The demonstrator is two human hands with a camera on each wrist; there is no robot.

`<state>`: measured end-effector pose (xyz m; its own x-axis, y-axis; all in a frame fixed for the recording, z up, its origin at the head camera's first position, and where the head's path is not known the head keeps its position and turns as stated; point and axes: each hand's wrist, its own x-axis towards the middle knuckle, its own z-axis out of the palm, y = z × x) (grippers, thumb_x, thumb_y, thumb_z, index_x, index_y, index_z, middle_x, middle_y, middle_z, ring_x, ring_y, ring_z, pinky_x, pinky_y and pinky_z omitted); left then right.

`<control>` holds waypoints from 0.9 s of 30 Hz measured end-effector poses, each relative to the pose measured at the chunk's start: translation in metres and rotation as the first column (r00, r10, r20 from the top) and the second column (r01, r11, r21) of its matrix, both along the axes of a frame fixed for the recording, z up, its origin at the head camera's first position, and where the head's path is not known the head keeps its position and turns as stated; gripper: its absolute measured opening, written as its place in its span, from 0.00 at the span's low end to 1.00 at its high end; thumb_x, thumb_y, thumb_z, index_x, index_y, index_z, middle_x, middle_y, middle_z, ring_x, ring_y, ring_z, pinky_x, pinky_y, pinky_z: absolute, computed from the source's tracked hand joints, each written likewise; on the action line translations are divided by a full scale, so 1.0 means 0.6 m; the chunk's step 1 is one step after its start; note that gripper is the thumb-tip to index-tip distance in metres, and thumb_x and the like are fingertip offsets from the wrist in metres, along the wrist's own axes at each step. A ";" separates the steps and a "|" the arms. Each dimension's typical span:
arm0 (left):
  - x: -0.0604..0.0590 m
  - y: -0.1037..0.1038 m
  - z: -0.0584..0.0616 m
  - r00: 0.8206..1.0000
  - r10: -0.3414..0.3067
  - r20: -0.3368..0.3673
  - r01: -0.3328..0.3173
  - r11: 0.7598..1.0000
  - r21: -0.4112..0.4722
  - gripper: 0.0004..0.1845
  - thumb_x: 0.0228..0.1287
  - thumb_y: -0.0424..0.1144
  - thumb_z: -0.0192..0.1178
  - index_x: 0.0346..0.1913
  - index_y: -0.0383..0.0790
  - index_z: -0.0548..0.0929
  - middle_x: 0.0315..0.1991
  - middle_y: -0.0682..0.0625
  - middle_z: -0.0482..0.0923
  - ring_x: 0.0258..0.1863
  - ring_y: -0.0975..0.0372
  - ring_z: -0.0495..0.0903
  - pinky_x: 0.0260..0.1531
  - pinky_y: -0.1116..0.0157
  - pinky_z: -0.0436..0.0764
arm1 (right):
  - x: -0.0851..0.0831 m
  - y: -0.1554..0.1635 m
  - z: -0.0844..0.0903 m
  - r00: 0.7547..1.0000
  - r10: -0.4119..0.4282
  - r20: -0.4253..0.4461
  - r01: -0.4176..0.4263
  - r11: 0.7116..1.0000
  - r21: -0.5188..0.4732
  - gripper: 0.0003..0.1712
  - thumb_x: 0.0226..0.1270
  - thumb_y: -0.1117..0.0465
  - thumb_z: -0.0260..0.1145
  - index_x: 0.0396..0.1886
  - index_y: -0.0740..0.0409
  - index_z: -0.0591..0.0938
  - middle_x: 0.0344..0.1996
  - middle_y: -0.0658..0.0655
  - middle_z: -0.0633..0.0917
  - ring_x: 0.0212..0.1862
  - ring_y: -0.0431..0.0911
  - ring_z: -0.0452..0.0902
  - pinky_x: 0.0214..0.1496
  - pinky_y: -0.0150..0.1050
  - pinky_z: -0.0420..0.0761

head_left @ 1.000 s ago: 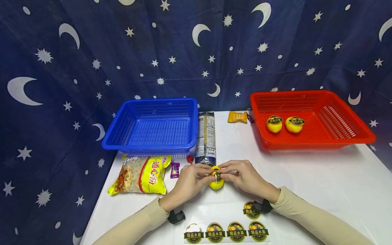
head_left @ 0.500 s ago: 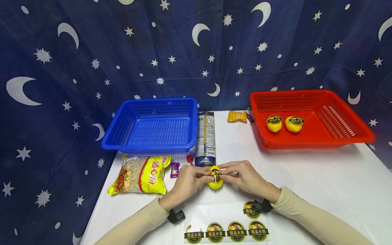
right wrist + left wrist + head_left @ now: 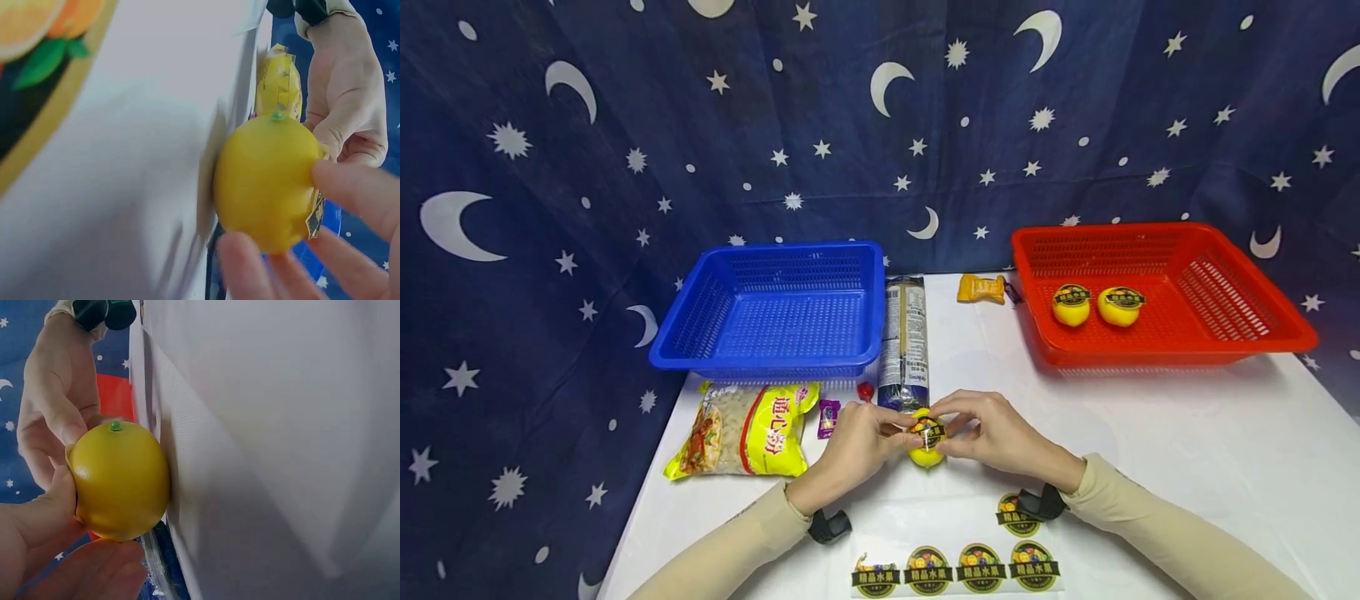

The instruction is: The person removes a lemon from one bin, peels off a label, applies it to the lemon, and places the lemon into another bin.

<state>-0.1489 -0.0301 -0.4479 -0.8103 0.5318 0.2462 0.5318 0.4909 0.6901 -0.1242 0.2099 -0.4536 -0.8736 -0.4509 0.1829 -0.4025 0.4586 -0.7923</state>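
Both hands, left [image 3: 861, 440] and right [image 3: 992, 433], fingers clamped on lemon [image 3: 927, 452]; sticker [image 3: 928, 431] on top, just before noodle pack [image 3: 904, 340].

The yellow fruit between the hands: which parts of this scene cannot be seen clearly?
- Head view: both hands, left hand and right hand, cover most of the yellow fruit; its sticker is too small to read.
- Wrist views: the table is blurred, and the sticker is almost hidden behind the fruit.
- Head view: the sticker sheet is cut off by the bottom edge.
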 end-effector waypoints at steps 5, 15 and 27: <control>0.000 0.001 0.005 1.000 0.000 -0.019 -0.001 0.999 -0.034 0.14 0.54 0.46 0.78 0.42 0.45 0.93 0.35 0.52 0.92 0.30 0.66 0.90 0.28 0.75 0.79 | 0.002 -0.015 -0.001 0.999 -0.008 0.051 0.002 0.994 0.111 0.42 0.51 0.50 0.84 0.66 0.52 0.79 0.56 0.51 0.85 0.41 0.42 0.88 0.35 0.30 0.85; -0.002 0.019 0.053 0.995 -0.062 -0.072 0.047 0.979 -0.198 0.16 0.60 0.56 0.72 0.45 0.52 0.93 0.40 0.56 0.92 0.33 0.65 0.87 0.30 0.72 0.76 | 0.005 0.009 0.031 0.999 -0.043 0.020 0.038 0.978 0.206 0.41 0.45 0.48 0.86 0.61 0.50 0.83 0.51 0.50 0.88 0.34 0.34 0.81 0.30 0.30 0.82; -0.047 0.179 0.109 0.953 -0.065 -0.295 0.001 0.977 -0.214 0.18 0.66 0.60 0.65 0.53 0.57 0.89 0.48 0.61 0.90 0.41 0.66 0.87 0.24 0.71 0.74 | -0.047 0.295 0.222 0.927 -0.314 -0.205 0.373 0.825 0.425 0.37 0.41 0.53 0.87 0.57 0.51 0.86 0.44 0.55 0.89 0.34 0.35 0.76 0.34 0.28 0.76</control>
